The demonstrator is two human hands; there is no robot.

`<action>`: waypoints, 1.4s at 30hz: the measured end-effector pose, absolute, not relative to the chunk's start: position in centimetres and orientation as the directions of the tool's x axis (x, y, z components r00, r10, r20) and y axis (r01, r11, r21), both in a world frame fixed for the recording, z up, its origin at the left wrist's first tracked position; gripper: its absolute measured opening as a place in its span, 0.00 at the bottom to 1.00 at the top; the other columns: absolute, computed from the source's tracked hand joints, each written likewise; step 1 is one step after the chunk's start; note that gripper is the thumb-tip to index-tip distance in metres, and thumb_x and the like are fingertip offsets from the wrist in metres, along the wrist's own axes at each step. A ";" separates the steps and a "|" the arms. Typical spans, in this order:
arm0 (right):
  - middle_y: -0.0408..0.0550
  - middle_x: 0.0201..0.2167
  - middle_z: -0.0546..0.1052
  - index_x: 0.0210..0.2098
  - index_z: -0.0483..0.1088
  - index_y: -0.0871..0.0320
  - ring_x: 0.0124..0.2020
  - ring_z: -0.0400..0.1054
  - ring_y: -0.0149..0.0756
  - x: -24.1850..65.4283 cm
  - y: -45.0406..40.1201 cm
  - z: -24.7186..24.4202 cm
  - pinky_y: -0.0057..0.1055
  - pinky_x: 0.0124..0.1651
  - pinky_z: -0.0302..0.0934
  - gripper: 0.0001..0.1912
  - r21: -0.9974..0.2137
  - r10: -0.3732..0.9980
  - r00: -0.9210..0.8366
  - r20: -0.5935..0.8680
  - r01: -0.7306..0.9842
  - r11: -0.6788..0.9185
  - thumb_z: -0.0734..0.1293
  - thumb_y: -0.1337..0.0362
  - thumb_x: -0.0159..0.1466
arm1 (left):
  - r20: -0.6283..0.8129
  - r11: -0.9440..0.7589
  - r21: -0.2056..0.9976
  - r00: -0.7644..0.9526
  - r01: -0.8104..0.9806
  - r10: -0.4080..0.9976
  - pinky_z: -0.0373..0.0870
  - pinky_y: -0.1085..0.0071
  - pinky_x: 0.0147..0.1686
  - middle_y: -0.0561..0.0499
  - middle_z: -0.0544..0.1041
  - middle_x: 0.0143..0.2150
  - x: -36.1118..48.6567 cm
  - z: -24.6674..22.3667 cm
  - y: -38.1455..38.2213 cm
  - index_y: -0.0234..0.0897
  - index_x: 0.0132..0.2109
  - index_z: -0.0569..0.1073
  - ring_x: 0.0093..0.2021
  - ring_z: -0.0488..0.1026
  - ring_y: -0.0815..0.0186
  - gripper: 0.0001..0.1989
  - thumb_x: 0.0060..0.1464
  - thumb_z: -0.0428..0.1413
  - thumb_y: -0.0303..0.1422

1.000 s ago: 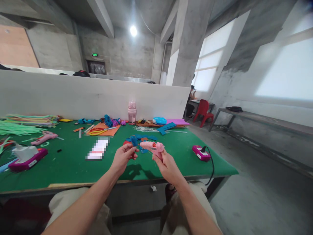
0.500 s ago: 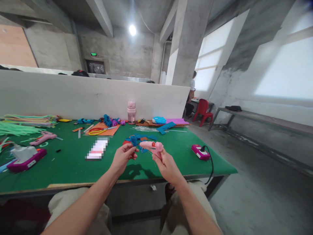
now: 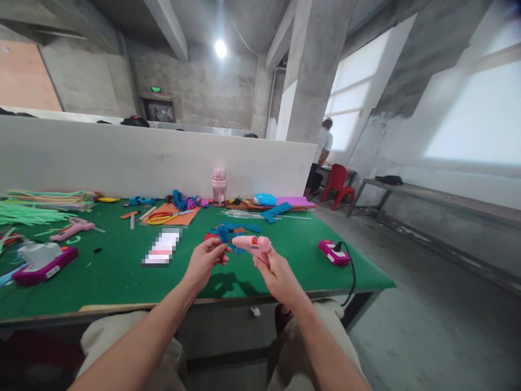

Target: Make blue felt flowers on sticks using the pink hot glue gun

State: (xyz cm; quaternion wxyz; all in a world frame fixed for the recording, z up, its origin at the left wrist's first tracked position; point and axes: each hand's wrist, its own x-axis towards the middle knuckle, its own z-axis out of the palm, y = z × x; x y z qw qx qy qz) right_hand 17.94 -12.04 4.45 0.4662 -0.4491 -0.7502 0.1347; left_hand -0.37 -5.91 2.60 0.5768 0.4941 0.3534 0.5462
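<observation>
My right hand (image 3: 280,274) is wrapped round the handle of a pink glue gun (image 3: 252,245), whose nozzle points left. Fingers of my left hand (image 3: 205,262) pinch a small blue flower-like piece (image 3: 222,233) just left of the nozzle. Whether the nozzle touches the blue piece is too small to tell. Both hands are above the green table (image 3: 134,288). Blue and red scraps (image 3: 244,229) lie on the table behind the glue gun.
Scissors with yellow handles (image 3: 163,218) lie on an orange sheet, near a pink bottle (image 3: 218,187). Power strips (image 3: 334,253) sit at right and left. Another pink glue gun (image 3: 72,230) lies left, near green strips. A person (image 3: 321,149) stands beyond the divider.
The person at the back right has moved further into view. Both my hands and the glue gun look the same as before.
</observation>
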 end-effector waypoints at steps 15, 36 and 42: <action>0.53 0.46 0.70 0.51 0.58 0.58 0.45 0.65 0.40 18.0 -12.1 4.4 0.33 0.47 0.58 0.18 -0.634 0.808 -0.145 0.571 0.548 0.546 0.56 0.63 0.62 | 0.156 -0.109 0.957 0.158 -0.269 0.975 0.63 0.76 0.22 0.50 0.75 0.28 -0.3 2.4 -5.9 0.34 0.32 0.68 0.21 0.68 0.73 0.11 0.43 0.59 0.36; 0.39 0.15 0.64 0.33 0.67 0.62 0.13 0.48 0.21 23.6 -6.0 0.7 0.23 0.17 0.52 0.13 -0.988 0.987 0.110 0.116 0.113 0.103 0.65 0.60 0.51 | 0.040 0.075 0.906 0.261 -0.416 0.965 0.63 0.79 0.21 0.50 0.75 0.29 0.0 3.0 -6.3 0.33 0.32 0.67 0.22 0.66 0.76 0.10 0.44 0.59 0.32; 0.44 0.14 0.67 0.26 0.69 0.61 0.17 0.60 0.29 25.5 -3.2 -1.0 0.26 0.22 0.56 0.06 -0.847 0.941 0.306 0.142 0.530 -0.045 0.61 0.67 0.50 | 0.042 0.080 0.904 0.273 -0.421 0.961 0.63 0.80 0.21 0.50 0.75 0.30 -0.2 3.1 -6.4 0.32 0.34 0.67 0.21 0.66 0.76 0.10 0.44 0.59 0.32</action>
